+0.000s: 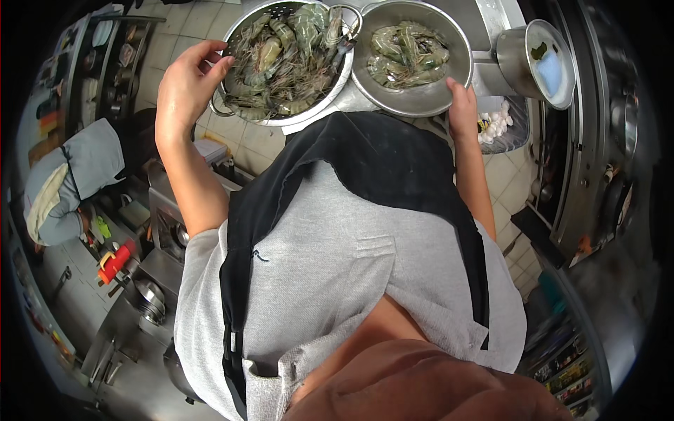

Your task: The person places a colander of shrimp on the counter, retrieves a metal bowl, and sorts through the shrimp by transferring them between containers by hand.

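Note:
A steel colander (269, 11) heaped with whole raw prawns (281, 68) stands before me on the left. At its left rim is my left hand (192, 87), fingers curled and thumb apart, with nothing between them. The thumb tip overlaps the rim; whether it presses there is unclear. Close beside the colander, a round steel bowl (405, 99) contains a smaller pile of prawns (408, 55). My right hand (462, 113) grips this bowl at its right rim, thumb over the edge and the other fingers mostly hidden.
Right of the bowl stands a steel pot (511, 60) with a blue cloth (549, 73) at its mouth. Below it, a plastic-lined bin (518, 138) contains white pieces. Another person (95, 152) bends over a counter at left, near a red container (117, 261).

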A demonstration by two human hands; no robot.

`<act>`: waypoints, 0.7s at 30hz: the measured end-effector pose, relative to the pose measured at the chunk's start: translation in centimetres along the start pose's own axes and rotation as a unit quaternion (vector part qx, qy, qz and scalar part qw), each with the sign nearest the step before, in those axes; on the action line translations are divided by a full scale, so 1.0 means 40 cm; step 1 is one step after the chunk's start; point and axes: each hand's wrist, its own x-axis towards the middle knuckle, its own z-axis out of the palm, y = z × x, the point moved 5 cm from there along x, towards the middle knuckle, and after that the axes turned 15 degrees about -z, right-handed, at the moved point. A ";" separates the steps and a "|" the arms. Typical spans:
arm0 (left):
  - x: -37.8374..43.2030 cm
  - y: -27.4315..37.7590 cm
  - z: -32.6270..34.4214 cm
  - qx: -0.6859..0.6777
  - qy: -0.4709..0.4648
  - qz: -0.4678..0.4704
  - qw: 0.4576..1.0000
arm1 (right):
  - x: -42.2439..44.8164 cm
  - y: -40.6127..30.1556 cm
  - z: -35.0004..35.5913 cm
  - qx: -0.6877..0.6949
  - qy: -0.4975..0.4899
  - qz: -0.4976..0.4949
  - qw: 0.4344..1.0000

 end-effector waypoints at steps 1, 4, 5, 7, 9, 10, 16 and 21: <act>-0.009 -0.005 -0.008 0.012 0.020 0.006 1.000 | 0.002 -0.001 0.004 -0.016 0.001 -0.009 1.000; -0.012 -0.012 -0.038 -0.001 0.103 0.038 0.994 | 0.012 0.021 -0.028 -0.084 -0.014 -0.027 0.996; -0.013 -0.010 -0.049 0.007 0.141 0.055 0.988 | 0.007 0.010 -0.024 -0.083 -0.009 -0.052 0.995; -0.013 -0.005 -0.033 0.038 0.110 0.064 0.991 | 0.013 0.046 -0.047 -0.080 0.003 -0.031 0.996; -0.019 -0.002 0.010 0.093 0.059 0.076 0.991 | 0.021 0.083 -0.064 -0.100 -0.004 -0.041 0.994; -0.009 -0.001 0.035 0.097 0.062 0.074 0.991 | 0.025 0.095 -0.073 -0.129 0.005 -0.050 0.990; 0.044 -0.040 0.114 0.169 0.080 0.045 0.981 | 0.028 0.093 -0.052 -0.044 0.005 -0.019 0.999; 0.058 -0.045 0.113 0.098 -0.017 -0.001 0.995 | 0.014 0.053 -0.035 -0.070 0.011 -0.016 0.997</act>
